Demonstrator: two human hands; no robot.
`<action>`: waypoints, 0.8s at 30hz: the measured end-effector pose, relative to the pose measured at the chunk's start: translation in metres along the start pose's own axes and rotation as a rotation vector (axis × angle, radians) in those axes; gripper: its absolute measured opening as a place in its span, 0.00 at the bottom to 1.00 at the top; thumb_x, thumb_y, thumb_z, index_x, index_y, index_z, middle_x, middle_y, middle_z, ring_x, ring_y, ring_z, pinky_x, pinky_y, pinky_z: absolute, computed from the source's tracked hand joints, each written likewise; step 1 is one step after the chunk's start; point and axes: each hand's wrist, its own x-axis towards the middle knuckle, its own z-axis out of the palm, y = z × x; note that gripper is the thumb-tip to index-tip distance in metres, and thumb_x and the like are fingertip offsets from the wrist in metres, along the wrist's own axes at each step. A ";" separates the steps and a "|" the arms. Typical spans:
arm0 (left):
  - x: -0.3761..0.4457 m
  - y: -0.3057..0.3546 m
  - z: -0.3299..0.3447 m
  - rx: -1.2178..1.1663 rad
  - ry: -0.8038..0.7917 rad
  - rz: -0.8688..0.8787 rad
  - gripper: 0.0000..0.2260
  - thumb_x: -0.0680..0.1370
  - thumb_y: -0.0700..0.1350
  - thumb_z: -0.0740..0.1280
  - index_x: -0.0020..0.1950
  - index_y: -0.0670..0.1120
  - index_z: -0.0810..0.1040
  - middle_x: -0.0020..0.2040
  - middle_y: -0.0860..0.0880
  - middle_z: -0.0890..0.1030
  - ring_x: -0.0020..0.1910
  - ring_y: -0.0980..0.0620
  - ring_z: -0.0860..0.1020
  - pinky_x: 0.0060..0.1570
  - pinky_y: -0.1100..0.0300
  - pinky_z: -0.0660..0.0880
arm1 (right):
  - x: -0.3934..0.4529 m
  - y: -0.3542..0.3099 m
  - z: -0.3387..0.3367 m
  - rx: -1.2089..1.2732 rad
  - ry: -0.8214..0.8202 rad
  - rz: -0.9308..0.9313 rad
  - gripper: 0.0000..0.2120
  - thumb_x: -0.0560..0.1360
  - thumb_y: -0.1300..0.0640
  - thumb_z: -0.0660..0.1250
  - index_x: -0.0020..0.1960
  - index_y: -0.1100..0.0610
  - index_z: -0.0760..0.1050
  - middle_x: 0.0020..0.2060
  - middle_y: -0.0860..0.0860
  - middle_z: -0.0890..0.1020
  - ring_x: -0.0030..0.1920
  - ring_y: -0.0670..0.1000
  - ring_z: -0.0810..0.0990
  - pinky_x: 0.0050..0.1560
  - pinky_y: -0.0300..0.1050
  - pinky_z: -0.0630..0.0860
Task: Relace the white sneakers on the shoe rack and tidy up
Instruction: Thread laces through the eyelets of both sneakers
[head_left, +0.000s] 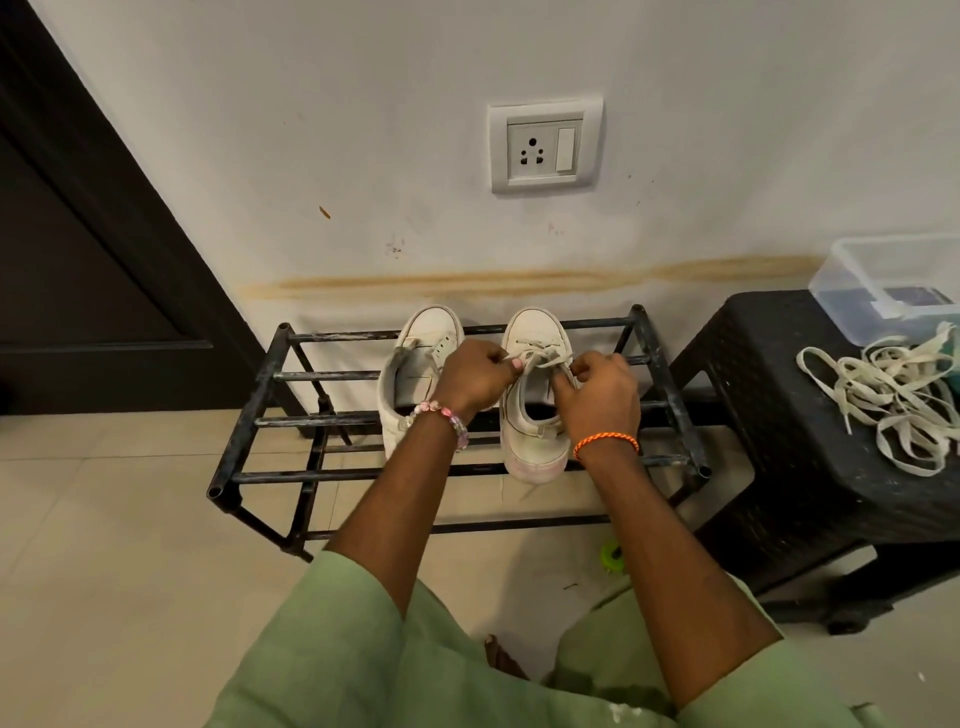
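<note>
A black metal-bar shoe rack (270, 410) stands mid-frame on pale floor tiles against a stained white wall. Two white sneakers (535, 395) sit on it. The left hand (470, 376) and right hand (600, 395) each pinch the right sneaker's flat lace (540, 356). Loose laces (883, 395) lie on a black woven-textured stool (779, 441) at right.

White sneakers (483, 384) with off-white laces (540, 356) sit on a black rack (306, 475), and a cream lace pile (893, 395) lies at 3 o'clock on a black woven-pattern stool (769, 415). Sleeves (363, 649) are pale green; the left wrist has a pink bead bracelet (441, 418), the right an orange thread (605, 441). The white wall (311, 130) carries a tan streak (519, 280) at 12 o'clock and a dark brown door (78, 260) at 9.
</note>
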 end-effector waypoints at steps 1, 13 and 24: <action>0.000 -0.001 0.000 -0.049 -0.015 -0.019 0.11 0.78 0.46 0.66 0.46 0.37 0.80 0.31 0.49 0.75 0.29 0.55 0.68 0.33 0.62 0.66 | 0.000 0.000 0.000 -0.007 -0.004 -0.008 0.11 0.75 0.54 0.68 0.52 0.61 0.77 0.51 0.58 0.75 0.48 0.57 0.77 0.44 0.43 0.69; -0.016 0.017 -0.038 -0.209 -0.170 -0.065 0.07 0.80 0.40 0.63 0.45 0.43 0.80 0.37 0.50 0.77 0.35 0.55 0.74 0.24 0.69 0.65 | 0.002 -0.010 0.002 -0.180 -0.018 -0.031 0.12 0.77 0.56 0.65 0.58 0.60 0.75 0.56 0.58 0.74 0.53 0.60 0.77 0.50 0.49 0.74; -0.003 0.011 0.005 0.582 0.177 0.044 0.11 0.78 0.43 0.62 0.55 0.39 0.79 0.53 0.40 0.81 0.54 0.41 0.79 0.49 0.52 0.74 | 0.013 -0.003 -0.003 -0.113 -0.095 -0.031 0.08 0.74 0.57 0.69 0.50 0.59 0.77 0.50 0.57 0.76 0.49 0.58 0.77 0.44 0.45 0.68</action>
